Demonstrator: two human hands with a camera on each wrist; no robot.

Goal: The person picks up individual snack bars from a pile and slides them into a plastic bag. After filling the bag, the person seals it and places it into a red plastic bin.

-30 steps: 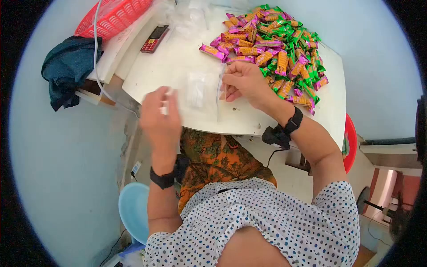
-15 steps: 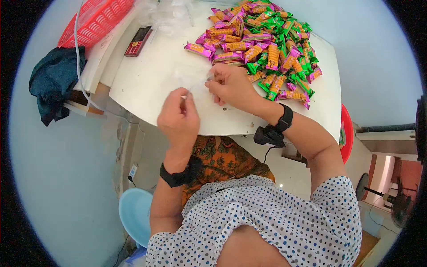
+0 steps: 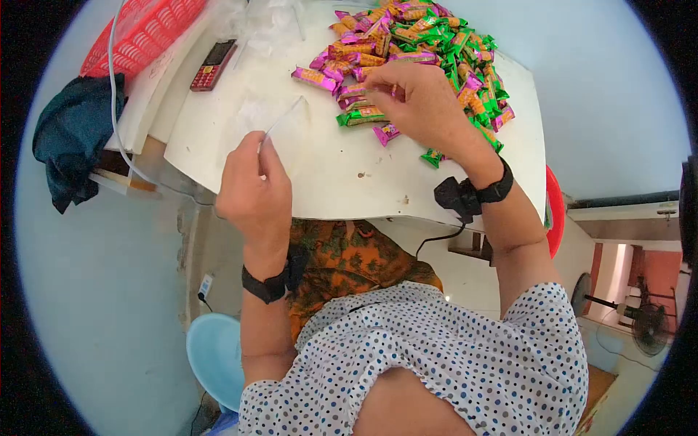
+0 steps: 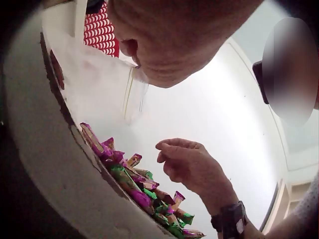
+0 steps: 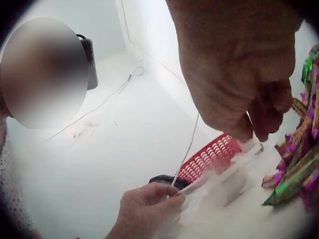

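Observation:
My left hand [image 3: 254, 192] pinches the edge of a clear plastic zip bag [image 3: 285, 120] between thumb and forefinger. In the left wrist view the bag [image 4: 94, 82] hangs from that hand, its seal strip showing as two pale lines. My right hand [image 3: 429, 105] is over the near left part of a pile of snack packets [image 3: 458, 43], its fingers loosely bent. Nothing shows between those fingers in the left wrist view, where the right hand [image 4: 192, 164] hovers beside the purple and green packets [image 4: 144, 191].
More clear bags [image 3: 265, 29] lie at the back of the white table [image 3: 327, 182]. A red and black phone [image 3: 213, 65] is at the left edge. Beyond it stand a red basket [image 3: 149, 36] and a dark cloth [image 3: 69, 138]. A blue basin [image 3: 214, 356] is below left.
Both hands were at the bag together. The right hand has let go of it and moved right over the packets; the left hand has drawn left, still pinching the bag.

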